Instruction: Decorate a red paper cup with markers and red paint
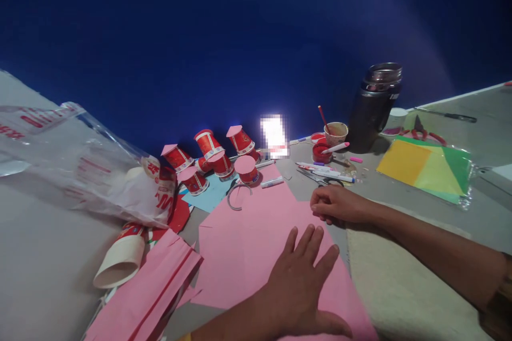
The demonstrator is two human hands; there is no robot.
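Note:
My left hand (300,282) lies flat with spread fingers on a large sheet of pink paper (240,256). At the sheet's right edge, my right hand (340,203) rests with curled fingers. Whatever it may hold is hidden. Just beyond it lie scissors (316,177) and several marker pens (328,171). A grey ring-shaped piece (236,203) and a capped pen (272,183) sit on the far part of the sheet. Behind them, several red paper cups (194,181) stand upside down, most topped with pink paper discs.
On the left are a clear plastic bag (92,170), a paper cup on its side (120,261) and folded pink paper (148,287). A dark flask (372,112), pliers (422,130) and coloured paper in a sleeve (428,170) stand or lie right. A cream cloth (400,277) lies under my right forearm.

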